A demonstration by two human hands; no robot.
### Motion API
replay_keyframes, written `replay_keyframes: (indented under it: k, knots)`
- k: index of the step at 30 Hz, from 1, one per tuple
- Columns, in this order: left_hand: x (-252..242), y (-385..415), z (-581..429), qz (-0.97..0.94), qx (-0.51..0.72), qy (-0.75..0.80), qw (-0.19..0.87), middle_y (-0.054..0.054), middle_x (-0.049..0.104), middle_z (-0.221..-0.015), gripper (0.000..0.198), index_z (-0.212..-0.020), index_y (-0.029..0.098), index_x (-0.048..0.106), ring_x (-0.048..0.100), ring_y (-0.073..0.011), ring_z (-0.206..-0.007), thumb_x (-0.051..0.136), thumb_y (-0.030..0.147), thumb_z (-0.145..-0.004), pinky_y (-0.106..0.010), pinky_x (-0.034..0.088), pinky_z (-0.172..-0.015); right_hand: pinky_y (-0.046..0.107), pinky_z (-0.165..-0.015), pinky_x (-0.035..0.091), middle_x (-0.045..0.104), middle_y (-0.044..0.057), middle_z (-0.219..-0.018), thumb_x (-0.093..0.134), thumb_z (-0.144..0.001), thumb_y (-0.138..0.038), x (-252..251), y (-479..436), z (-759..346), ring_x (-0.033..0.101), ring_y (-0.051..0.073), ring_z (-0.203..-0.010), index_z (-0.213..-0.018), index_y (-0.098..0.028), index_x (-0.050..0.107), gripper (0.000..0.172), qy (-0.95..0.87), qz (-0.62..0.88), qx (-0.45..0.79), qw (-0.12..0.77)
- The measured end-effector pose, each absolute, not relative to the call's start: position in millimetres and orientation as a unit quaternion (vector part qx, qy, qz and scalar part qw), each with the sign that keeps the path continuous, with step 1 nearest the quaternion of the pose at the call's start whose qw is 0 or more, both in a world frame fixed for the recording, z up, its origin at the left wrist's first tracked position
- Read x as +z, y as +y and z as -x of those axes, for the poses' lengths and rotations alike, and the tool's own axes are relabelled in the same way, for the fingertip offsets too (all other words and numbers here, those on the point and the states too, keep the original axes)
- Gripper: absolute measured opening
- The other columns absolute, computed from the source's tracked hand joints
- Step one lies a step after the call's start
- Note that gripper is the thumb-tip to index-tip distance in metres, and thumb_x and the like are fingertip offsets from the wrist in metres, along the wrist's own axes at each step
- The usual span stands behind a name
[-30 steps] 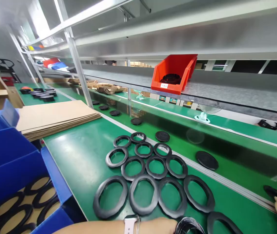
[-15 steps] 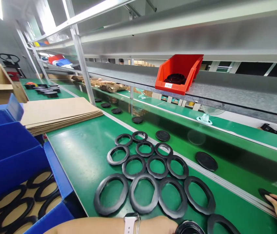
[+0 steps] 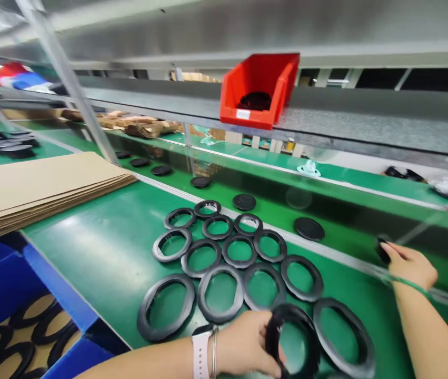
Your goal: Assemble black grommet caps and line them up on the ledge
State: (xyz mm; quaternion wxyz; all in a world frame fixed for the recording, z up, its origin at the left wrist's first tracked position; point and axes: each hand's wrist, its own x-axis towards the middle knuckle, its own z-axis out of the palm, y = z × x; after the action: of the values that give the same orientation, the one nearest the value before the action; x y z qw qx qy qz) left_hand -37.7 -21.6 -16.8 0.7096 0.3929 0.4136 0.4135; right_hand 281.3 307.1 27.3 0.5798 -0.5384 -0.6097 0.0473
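My left hand (image 3: 249, 342), with a pale watch strap and a bangle on its wrist, grips a black ring (image 3: 314, 337) at its left side. This ring is tilted up above the table, partly over other rings. My right hand (image 3: 415, 268), wearing a green bangle, pinches a small black disc (image 3: 383, 249) by its edge over the near side of the green belt (image 3: 350, 245). The disc is tilted and somewhat blurred. Several black rings lie flat in loose rows on the green table, among them a large ring (image 3: 344, 337) beside the held one.
Several black discs lie along the belt, the nearest disc (image 3: 309, 229) left of my right hand. A red bin (image 3: 247, 116) sits on the shelf above. At left are stacked cardboard sheets (image 3: 42, 184) and a blue box (image 3: 56, 279) with black rings inside.
The view has swung to the right. My left hand has raised a black ring and tipped it upright. My right hand has lifted a disc off the belt.
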Motion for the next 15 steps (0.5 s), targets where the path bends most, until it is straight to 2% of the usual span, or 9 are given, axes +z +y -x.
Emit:
replay_keyframes:
  k: [3, 5, 8, 10, 12, 15]
  knots:
    - [-8, -23, 37, -0.386, 0.418, 0.462, 0.680, -0.005, 0.072, -0.087, 0.049, -0.093, 0.017, 0.055, 0.068, -0.0221, -0.080, 0.083, 0.013, -0.053, -0.032, 0.054, -0.073, 0.041, -0.074, 0.044, 0.066, 0.009, -0.074, 0.074, -0.073, -0.032, 53, 240, -228, 0.060, 0.026, -0.076, -0.069, -0.024, 0.076, 0.009, -0.677, 0.498, 0.116, 0.529]
    - [-3, -23, 36, -0.404, 0.403, 0.497, 0.654, -0.006, 0.073, -0.093, 0.045, -0.095, 0.017, 0.051, 0.069, -0.0220, -0.085, 0.079, 0.013, -0.061, -0.031, 0.055, -0.074, 0.034, -0.073, 0.048, 0.066, 0.003, -0.076, 0.077, -0.076, -0.032, 60, 192, -203, 0.062, 0.021, -0.075, -0.077, -0.025, 0.078, 0.007, -0.711, 0.485, 0.144, 0.488]
    - [2, -22, 36, -0.434, 0.386, 0.525, 0.622, -0.008, 0.073, -0.098, 0.040, -0.100, 0.017, 0.051, 0.070, -0.0232, -0.090, 0.076, 0.015, -0.069, -0.034, 0.055, -0.080, 0.029, -0.068, 0.048, 0.065, 0.002, -0.074, 0.076, -0.084, -0.029, 66, 124, -179, 0.060, 0.017, -0.071, -0.085, -0.022, 0.079, 0.007, -0.780, 0.368, 0.245, 0.443]
    - [4, -22, 35, -0.449, 0.383, 0.534, 0.605, -0.008, 0.073, -0.099, 0.045, -0.109, 0.017, 0.052, 0.070, -0.0248, -0.092, 0.076, 0.017, -0.071, -0.038, 0.056, -0.084, 0.027, -0.066, 0.048, 0.065, 0.002, -0.074, 0.075, -0.087, -0.028, 66, 92, -170, 0.060, 0.016, -0.070, -0.087, -0.020, 0.079, 0.009, -0.802, 0.313, 0.287, 0.421]
    - [5, -23, 34, -0.458, 0.381, 0.545, 0.590, -0.008, 0.073, -0.101, 0.051, -0.117, 0.016, 0.052, 0.070, -0.0266, -0.095, 0.077, 0.021, -0.073, -0.041, 0.056, -0.087, 0.027, -0.065, 0.047, 0.064, 0.003, -0.075, 0.072, -0.091, -0.029, 60, 74, -164, 0.060, 0.015, -0.069, -0.089, -0.017, 0.078, 0.013, -0.826, 0.270, 0.284, 0.404]
    - [4, -25, 33, -0.457, 0.380, 0.560, 0.577, -0.008, 0.072, -0.106, 0.055, -0.120, 0.017, 0.053, 0.069, -0.0279, -0.100, 0.080, 0.023, -0.072, -0.042, 0.056, -0.090, 0.028, -0.065, 0.045, 0.063, 0.004, -0.076, 0.064, -0.097, -0.032, 42, 69, -161, 0.057, 0.015, -0.069, -0.092, -0.016, 0.076, 0.020, -0.872, 0.229, 0.210, 0.379]
